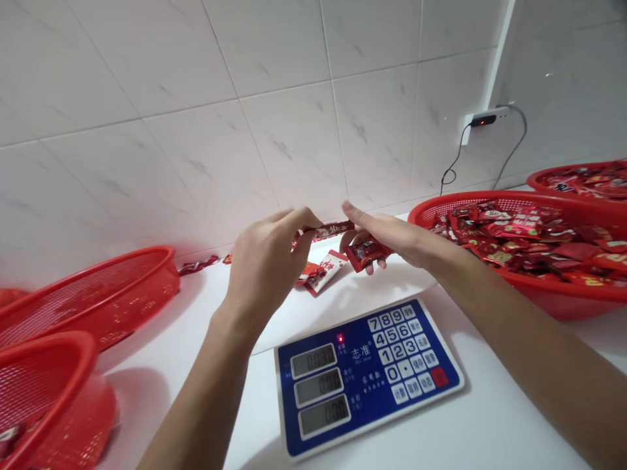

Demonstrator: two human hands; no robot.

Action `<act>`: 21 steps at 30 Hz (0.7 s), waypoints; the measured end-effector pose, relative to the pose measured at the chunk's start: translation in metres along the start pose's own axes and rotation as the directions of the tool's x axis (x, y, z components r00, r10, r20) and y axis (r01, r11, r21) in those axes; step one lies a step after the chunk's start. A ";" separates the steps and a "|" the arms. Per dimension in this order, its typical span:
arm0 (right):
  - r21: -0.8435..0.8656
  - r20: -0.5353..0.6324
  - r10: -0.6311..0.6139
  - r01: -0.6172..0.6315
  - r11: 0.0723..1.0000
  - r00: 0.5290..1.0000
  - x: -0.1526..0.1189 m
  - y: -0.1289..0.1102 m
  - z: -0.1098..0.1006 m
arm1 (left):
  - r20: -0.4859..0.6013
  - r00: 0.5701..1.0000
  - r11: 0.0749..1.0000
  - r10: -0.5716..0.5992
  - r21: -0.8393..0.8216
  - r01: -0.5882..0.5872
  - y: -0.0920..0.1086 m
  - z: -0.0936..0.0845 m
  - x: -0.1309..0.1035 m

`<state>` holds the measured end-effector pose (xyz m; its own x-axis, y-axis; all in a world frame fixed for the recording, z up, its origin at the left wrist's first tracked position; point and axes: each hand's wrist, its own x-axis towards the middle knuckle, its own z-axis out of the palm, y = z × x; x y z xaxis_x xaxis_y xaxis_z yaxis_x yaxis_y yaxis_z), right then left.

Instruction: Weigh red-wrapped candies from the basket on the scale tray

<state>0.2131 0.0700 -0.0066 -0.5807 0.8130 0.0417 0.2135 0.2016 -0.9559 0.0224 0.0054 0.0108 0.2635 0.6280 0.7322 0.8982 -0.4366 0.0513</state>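
Note:
My left hand (pixel 267 258) pinches one end of a thin red patterned packet (pixel 334 228) between thumb and fingers, above the white pan of a weighing scale (pixel 360 372). The packet's other end meets my right hand (pixel 392 236), whose thumb points up. Its fingers hold a small dark red candy packet (pixel 365 253). Below my hands, a white-and-red packet (pixel 329 271) and an orange-red packet (pixel 309 271) lie on the pan. The blue scale panel has three displays; the top one seems to read 0.030. My left fingertips are partly hidden.
A red basket (pixel 553 303) full of red packets stands at right, with another red basket (pixel 539 175) behind it. At left are two red baskets (pixel 161 287) (pixel 91 391). Loose packets (pixel 198 265) lie along the tiled wall. A plugged-in cable (pixel 460 153) hangs at right.

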 end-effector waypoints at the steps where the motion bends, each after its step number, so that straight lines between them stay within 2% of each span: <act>1: 0.012 -0.001 -0.012 0.012 1.000 1.000 -0.002 -0.002 0.000 | 0.004 1.000 1.000 0.019 0.012 -0.019 0.000 -0.001 0.000; 4: 0.002 -0.031 -0.077 0.077 0.997 0.997 -0.007 -0.005 -0.002 | 0.120 0.993 0.991 0.003 -0.135 0.013 -0.004 -0.003 0.002; 7: -0.059 -0.016 -0.117 0.116 0.992 0.993 -0.010 -0.005 -0.006 | 0.214 0.967 0.907 -0.138 -0.364 0.210 -0.014 -0.002 0.003; 9: -0.091 0.022 -0.133 0.135 0.987 0.991 -0.011 -0.004 -0.006 | 0.266 0.932 0.850 -0.246 -0.402 0.339 -0.021 0.000 0.003; 10: -0.102 0.041 -0.136 0.139 0.985 0.990 -0.011 -0.004 -0.006 | 0.330 0.906 0.828 -0.263 -0.404 0.388 -0.024 0.002 0.003; 13: -0.136 0.073 -0.130 0.138 0.981 0.989 -0.010 -0.004 -0.003 | 0.535 0.822 0.764 -0.196 -0.442 0.470 -0.027 0.008 0.003; 14: -0.141 0.068 -0.140 0.149 0.979 0.988 -0.009 -0.004 -0.002 | 0.546 0.818 0.742 -0.181 -0.470 0.478 -0.026 0.009 0.003; 18: -0.099 0.005 -0.238 0.238 0.966 0.971 -0.007 -0.003 0.001 | 0.440 0.877 0.707 -0.193 -0.558 0.435 -0.016 0.009 0.002; 21: -0.084 -0.038 -0.251 0.247 0.965 0.967 -0.009 -0.004 0.003 | 0.447 0.874 0.700 -0.193 -0.561 0.441 -0.009 0.003 0.002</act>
<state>0.2148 0.0605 -0.0037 -0.5851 0.7569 0.2911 0.1287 0.4411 -0.8882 0.0156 0.0124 0.0101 0.2143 0.9206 0.3266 0.5474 -0.3901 0.7404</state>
